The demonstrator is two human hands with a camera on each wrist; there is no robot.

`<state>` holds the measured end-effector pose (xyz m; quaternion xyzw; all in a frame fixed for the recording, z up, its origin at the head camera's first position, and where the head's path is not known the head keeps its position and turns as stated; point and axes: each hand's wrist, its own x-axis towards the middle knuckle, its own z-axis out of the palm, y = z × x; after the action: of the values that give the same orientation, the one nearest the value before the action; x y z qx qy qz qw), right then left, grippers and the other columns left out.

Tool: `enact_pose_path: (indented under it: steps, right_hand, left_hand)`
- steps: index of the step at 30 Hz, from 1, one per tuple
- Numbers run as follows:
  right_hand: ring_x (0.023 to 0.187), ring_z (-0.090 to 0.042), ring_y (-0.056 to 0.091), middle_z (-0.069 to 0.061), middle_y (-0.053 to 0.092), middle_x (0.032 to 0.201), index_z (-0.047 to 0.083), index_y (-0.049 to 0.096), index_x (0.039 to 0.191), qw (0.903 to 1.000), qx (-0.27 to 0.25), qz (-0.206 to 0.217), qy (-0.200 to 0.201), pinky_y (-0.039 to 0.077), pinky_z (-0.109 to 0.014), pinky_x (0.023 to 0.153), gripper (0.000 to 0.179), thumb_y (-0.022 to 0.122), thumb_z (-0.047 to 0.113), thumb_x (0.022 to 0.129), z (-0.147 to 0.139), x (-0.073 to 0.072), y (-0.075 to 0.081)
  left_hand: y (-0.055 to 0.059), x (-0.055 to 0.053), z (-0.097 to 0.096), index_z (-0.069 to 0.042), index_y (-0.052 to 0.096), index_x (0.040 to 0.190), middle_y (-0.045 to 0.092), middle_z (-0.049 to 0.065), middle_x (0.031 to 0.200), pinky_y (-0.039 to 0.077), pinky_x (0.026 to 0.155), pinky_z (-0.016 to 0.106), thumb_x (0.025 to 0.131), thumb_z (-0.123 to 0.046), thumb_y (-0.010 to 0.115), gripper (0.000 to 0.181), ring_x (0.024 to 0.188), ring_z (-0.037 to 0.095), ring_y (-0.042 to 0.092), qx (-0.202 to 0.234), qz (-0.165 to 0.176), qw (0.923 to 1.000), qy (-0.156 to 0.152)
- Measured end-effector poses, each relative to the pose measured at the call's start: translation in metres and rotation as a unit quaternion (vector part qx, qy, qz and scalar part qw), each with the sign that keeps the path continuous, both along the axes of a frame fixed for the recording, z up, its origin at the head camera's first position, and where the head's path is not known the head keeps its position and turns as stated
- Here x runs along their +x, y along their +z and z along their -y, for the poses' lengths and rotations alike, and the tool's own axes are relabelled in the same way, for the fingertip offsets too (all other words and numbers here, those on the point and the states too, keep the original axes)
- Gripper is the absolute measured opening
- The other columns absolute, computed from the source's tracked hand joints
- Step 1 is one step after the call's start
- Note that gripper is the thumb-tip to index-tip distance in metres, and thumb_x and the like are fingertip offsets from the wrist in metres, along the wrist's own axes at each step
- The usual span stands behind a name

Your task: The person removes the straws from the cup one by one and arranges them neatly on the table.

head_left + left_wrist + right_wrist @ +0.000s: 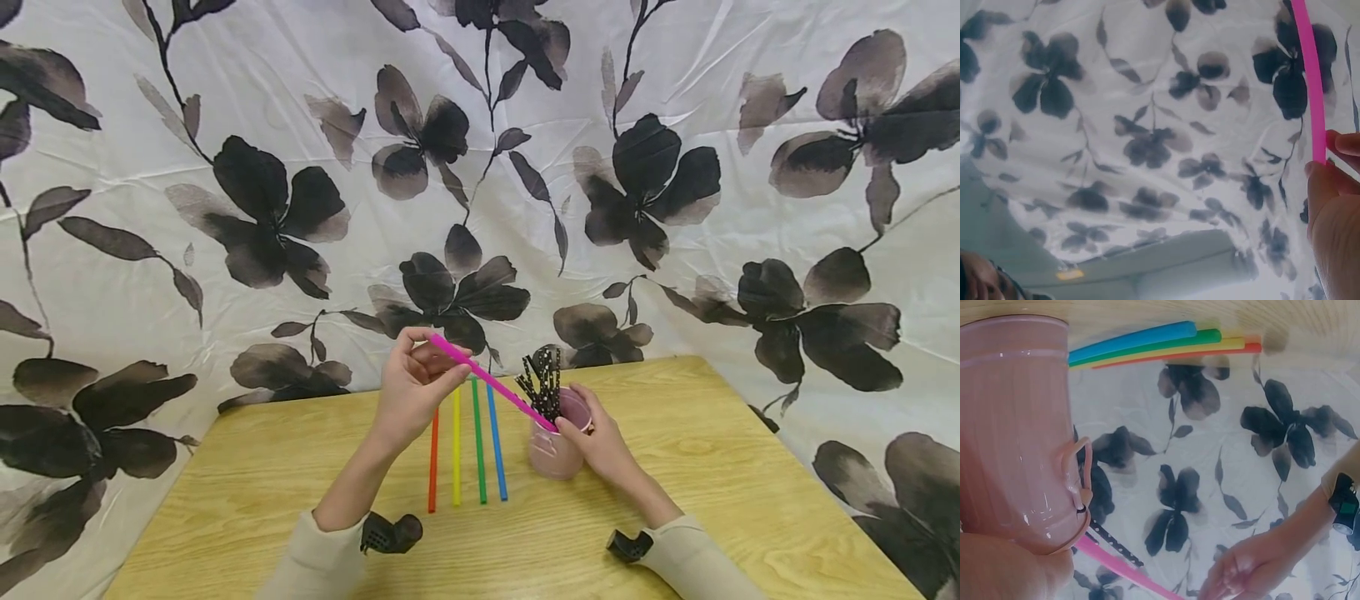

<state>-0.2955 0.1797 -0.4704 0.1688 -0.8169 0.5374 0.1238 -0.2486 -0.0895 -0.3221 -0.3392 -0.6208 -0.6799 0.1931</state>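
White cloth printed with grey-black flowers hangs behind the pale wood-grain table on my head feed. Near the middle of that feed is the magenta straw, a slim, evenly bright tube slanting from ten o'clock down to four; my wrist feeds show it gently bowed. Its upper part is pinched between thumb and fingers of the left hand, and its lower end reaches the mouth of the pink pail, at five o'clock. I see the right hand gripping the pail's rim, thumb on the near side and fingers beyond; whether that thumb touches the straw, I cannot tell. On the right wrist feed the pail is glossy, with a thin looped handle against its wall. Black strips with white dots stick up from the pail toward twelve, crowding the mouth just beside the straw. Toward the pail's nine o'clock, four straws lie side by side, apart: red straw, yellow straw, green straw, blue straw. My view of their far ends is partly blocked by the left hand and the magenta straw. Black wrist cameras sit at seven and five, beside cream sleeves.
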Motion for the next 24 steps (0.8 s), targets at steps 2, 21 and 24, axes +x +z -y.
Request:
enact_pose_path:
  steps: [2, 21, 24]
  right_hand:
    - [0.102, -0.024, 0.052, -0.01, 0.048, 0.123, 0.026, 0.033, 0.133, 1.0, -0.001, 0.0, 0.0, 0.045, -0.036, 0.083, 0.061, 0.063, 0.036, 0.081, 0.0, 0.0, 0.0]
    - [0.103, -0.023, 0.052, -0.009, 0.048, 0.123, 0.026, 0.033, 0.133, 1.0, -0.001, -0.004, -0.003, 0.045, -0.037, 0.083, 0.061, 0.062, 0.038, 0.08, 0.0, 0.001, 0.0]
    - [0.102, -0.023, 0.052, -0.009, 0.049, 0.122, 0.027, 0.033, 0.132, 1.0, 0.002, -0.002, -0.007, 0.045, -0.037, 0.083, 0.062, 0.062, 0.04, 0.08, 0.001, 0.001, -0.001]
  left_hand:
    - [0.004, 0.003, 0.003, -0.003, 0.042, 0.103, 0.062, 0.021, 0.093, 0.051, 0.068, 0.039, 0.073, 0.01, 0.065, 0.039, 0.081, 0.033, 0.062, 0.005, -0.002, 1.0, 0.003]
    - [0.029, 0.015, 0.035, 0.006, 0.062, 0.092, 0.062, 0.021, 0.085, 0.052, 0.063, 0.028, 0.075, 0.008, 0.064, 0.018, 0.072, 0.023, 0.061, -0.002, -0.041, 0.9945, 0.097]
    - [0.023, 0.01, 0.043, 0.004, 0.062, 0.095, 0.062, 0.02, 0.086, 0.052, 0.066, 0.032, 0.076, 0.001, 0.066, 0.02, 0.073, 0.026, 0.061, -0.006, -0.016, 0.9937, 0.11]
